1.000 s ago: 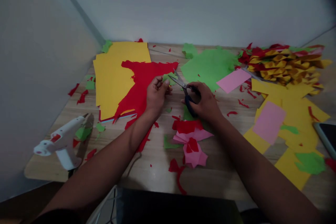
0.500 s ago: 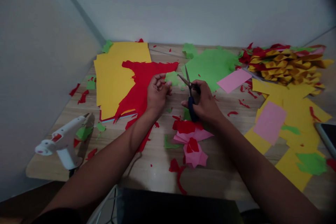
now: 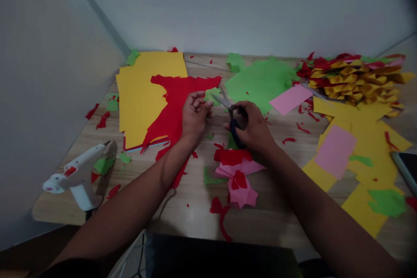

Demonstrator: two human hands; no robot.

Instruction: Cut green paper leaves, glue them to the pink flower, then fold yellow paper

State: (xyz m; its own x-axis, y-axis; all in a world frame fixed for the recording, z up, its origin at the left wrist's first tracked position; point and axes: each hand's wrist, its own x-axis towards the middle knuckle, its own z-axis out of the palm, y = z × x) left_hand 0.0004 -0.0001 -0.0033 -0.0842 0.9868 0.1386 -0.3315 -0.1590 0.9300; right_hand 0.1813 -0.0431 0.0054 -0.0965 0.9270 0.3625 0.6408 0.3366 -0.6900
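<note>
Near the middle of the table, my left hand [image 3: 197, 113] pinches a small light green paper piece [image 3: 212, 94] at its left side. My right hand [image 3: 252, 124] grips dark blue-handled scissors [image 3: 235, 132] just to the right. The scissor blades are parted and point left, over the green piece; whether they touch it is unclear. Beneath and left of my left hand lies a large torn red paper [image 3: 179, 100], partly over stacked yellow sheets [image 3: 141, 95]. Pink folded paper [image 3: 243, 191] with red pieces on it lies below my right hand.
A white glue gun [image 3: 78, 173] stands at the table's left. Green paper [image 3: 260, 82] lies at the back. At the right are a pile of folded yellow and red paper [image 3: 355, 80], yellow cut sheets [image 3: 368, 130] and a phone [image 3: 407, 171]. Scraps are scattered about the wooden table [image 3: 195, 221].
The scissors have turned to the left, bringing their blades over the green piece. My right hand has shifted slightly left; my left hand has hardly moved.
</note>
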